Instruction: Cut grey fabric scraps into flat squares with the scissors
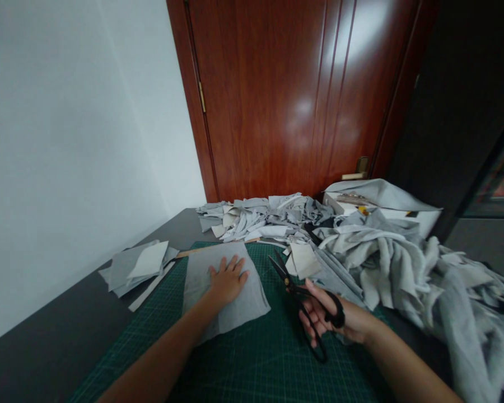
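Note:
My left hand (228,281) lies flat with fingers spread on a light grey piece of fabric (235,317). Under that fabric is a green cutting mat (151,341) with a printed grid. To the right of the fabric, my right hand (321,310) holds a pair of black scissors (292,285) by the handles. The blades stand slightly apart and point up and left, away from the fabric's edge. Part of a wooden strip (187,253) shows at the fabric's far left corner.
Grey and cream fabric pieces (136,267) are stacked at left, beside a narrow pale strip (151,288). Scraps (260,215) heap along the back. Larger cloths (386,252) pile up at right, before a white box (428,220). A wooden door (269,101) stands behind the table.

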Demonstrator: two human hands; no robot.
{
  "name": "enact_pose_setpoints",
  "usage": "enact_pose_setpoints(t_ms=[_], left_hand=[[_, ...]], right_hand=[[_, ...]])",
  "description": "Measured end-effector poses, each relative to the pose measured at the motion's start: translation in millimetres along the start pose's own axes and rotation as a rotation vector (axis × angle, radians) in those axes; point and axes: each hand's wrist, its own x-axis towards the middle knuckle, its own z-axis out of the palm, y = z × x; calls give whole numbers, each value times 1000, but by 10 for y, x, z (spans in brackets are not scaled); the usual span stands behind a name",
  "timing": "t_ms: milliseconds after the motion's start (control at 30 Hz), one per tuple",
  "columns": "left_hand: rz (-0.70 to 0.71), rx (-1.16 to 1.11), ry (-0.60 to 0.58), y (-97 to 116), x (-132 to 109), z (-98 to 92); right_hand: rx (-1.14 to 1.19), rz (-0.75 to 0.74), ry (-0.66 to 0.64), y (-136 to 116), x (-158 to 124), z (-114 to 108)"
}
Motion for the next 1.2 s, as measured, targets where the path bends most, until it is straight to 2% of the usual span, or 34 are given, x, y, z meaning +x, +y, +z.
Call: enact_pose_setpoints(t_ms=[167,233,367,500,533,600,667,733,867,1033,1200], left_hand=[[-196,-62,15,-230,-17,18],[-222,-146,69,-302,28,17],[-149,-451,230,-447,111,-85],[-91,-573,302,-582,5,-236],[-58,-598,278,-581,-59,-248],[79,-621,156,-512,-209,-235],[267,-585,6,-375,-357,-194],[367,-551,-49,-226,-469,-158],[407,-473,7,-56,-572,-145],[391,-456,92,-39,-659,-153],[415,-485,78,-47,-711,-145]], right_hand=[[-19,23,-33,7,9,-5],[-31,46,-57,19,14,1],[-105,79,-86,32,-7,-13],[-207,71,-109,-21,-133,-73],[-256,64,-130,-42,-176,-86],[-333,91,-182,-82,-251,-103],[-380,126,-198,-114,-301,-100],[-411,160,-190,-136,-322,-81],[-467,203,-226,-173,-329,-42],[-534,212,-236,-173,-337,-30],[-513,237,-164,-123,-309,27]])
